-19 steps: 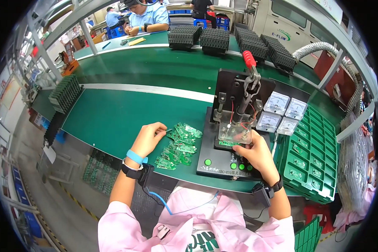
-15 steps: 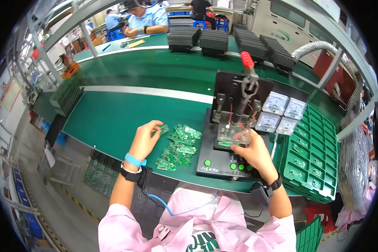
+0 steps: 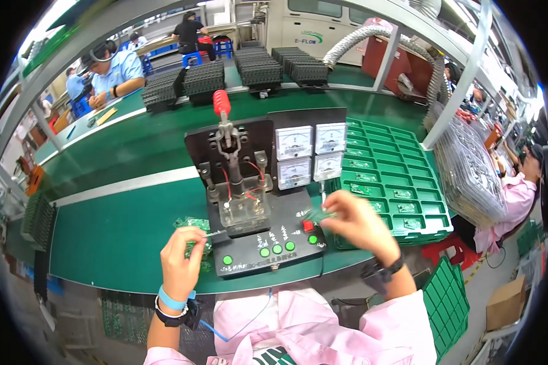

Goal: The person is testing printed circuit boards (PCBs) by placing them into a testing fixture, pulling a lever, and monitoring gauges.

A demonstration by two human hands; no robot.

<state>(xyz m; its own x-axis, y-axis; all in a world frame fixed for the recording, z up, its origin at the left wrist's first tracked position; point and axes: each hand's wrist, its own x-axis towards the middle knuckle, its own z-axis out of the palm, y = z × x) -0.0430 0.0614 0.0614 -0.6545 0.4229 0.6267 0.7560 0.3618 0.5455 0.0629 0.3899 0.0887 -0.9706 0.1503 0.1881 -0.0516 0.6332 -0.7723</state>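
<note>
The right hand (image 3: 356,222) has carried its pinched small green circuit board (image 3: 320,214) right of the black test fixture (image 3: 256,201), while the left hand (image 3: 182,258), pinching another small board (image 3: 208,233), sits nearer the fixture's clear clamp (image 3: 245,210) at frame centre.

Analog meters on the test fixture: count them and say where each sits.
3. On the black test fixture, right of the red-handled clamp: upper-left meter, upper-right meter, lower-left meter. A fourth white unit at lower right may be another.
</note>
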